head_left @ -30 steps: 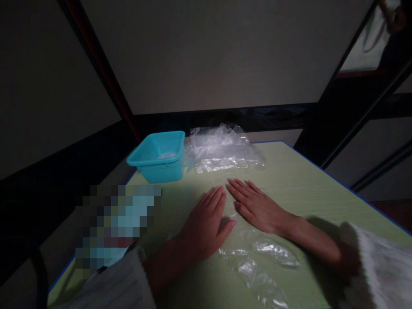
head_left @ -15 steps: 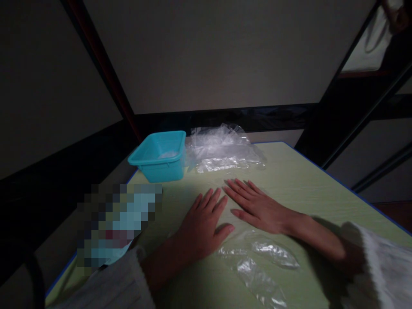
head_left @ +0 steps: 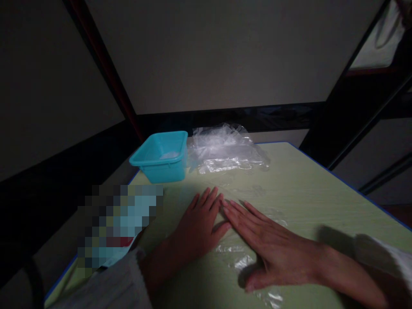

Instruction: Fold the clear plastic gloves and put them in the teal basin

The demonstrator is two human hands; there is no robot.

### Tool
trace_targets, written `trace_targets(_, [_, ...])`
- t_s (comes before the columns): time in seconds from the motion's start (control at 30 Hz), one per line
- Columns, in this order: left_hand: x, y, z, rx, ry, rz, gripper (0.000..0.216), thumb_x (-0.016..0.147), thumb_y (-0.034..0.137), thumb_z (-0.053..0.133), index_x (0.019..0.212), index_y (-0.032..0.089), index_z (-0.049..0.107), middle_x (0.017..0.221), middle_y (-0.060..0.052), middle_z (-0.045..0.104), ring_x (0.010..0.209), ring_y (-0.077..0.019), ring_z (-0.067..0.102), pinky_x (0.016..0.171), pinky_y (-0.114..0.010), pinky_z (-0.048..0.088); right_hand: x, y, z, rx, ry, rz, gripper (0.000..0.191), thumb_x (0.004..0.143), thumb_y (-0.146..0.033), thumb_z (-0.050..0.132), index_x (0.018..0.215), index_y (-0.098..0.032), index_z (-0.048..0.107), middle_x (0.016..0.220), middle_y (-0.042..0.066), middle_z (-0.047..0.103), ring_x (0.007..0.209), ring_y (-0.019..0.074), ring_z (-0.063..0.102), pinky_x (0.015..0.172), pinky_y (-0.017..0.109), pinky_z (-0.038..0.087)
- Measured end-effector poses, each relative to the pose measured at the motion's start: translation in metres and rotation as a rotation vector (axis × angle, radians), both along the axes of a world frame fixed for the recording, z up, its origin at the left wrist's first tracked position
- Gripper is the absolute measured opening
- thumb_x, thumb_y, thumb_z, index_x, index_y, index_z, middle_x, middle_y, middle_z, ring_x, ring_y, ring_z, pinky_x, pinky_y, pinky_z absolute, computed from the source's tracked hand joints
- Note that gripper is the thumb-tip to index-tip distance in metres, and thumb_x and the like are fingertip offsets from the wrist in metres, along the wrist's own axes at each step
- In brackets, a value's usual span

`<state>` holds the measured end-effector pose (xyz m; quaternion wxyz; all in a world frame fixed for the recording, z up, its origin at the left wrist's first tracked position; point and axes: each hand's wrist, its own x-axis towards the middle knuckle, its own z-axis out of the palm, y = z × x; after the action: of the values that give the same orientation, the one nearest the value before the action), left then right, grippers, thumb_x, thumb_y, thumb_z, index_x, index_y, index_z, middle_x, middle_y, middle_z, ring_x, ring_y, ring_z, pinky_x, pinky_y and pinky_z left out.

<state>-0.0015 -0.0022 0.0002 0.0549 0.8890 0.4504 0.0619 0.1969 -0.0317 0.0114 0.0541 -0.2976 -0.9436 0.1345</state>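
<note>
A clear plastic bag (head_left: pixel 243 261) lies spread on the pale green tabletop, wrinkled and shiny toward the near edge. My left hand (head_left: pixel 201 227) rests flat on its left part, fingers stretched away from me. Over the bag's right side is my right hand (head_left: pixel 273 249), fingers extended to the upper left and thumb spread toward me. Its fingertips come close to the left index finger; whether they touch I cannot tell. The right palm hides much of the bag.
Toward the back left stands a turquoise plastic basket (head_left: pixel 161 171) with something whitish inside. Beside it lies a pile of clear plastic bags (head_left: pixel 228 150). A blurred-out light blue packet (head_left: pixel 128 223) is at the left edge. The green table (head_left: pixel 309 184) has a blue rim.
My right hand has come nearer to me, its thumb spreading wide, and now covers wrinkled plastic that showed before. My left hand stays almost in place.
</note>
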Motion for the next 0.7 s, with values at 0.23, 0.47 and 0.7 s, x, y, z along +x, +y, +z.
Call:
trace_targets(0.23, [-0.002,0.002,-0.001,-0.009,0.009,-0.004,0.059,0.086,0.043,0.041,0.135,0.010,0.032,0.146,-0.016,0.026,0.135,-0.0296,0.020,0.106,-0.052,0.024,0.014,-0.012,-0.004,0.047,0.009,-0.054,0.103,0.074,-0.063,0.051,0.141,-0.014,-0.010,0.148,0.016,0.004,0.134,0.0321,0.013,0.107,0.052,0.019])
trace_targets(0.47, [0.008,-0.011,0.001,0.122,-0.091,-0.035,0.064,0.086,0.040,0.041,0.135,0.002,0.028,0.146,-0.021,0.023,0.136,-0.0289,0.015,0.108,-0.050,0.022,0.014,-0.012,-0.010,0.063,-0.019,-0.074,0.109,0.072,-0.064,0.054,0.139,-0.010,-0.013,0.147,0.018,-0.002,0.134,0.0333,0.009,0.107,0.051,0.022])
trace_targets(0.7, [0.022,-0.025,-0.005,0.031,-0.059,-0.058,0.073,0.084,0.050,0.042,0.134,-0.001,0.028,0.144,-0.025,0.022,0.135,-0.0311,0.017,0.107,-0.048,0.026,0.014,-0.012,-0.010,0.065,-0.018,-0.061,0.110,0.072,-0.061,0.056,0.139,-0.008,-0.012,0.147,0.019,-0.001,0.134,0.0320,0.010,0.108,0.049,0.020])
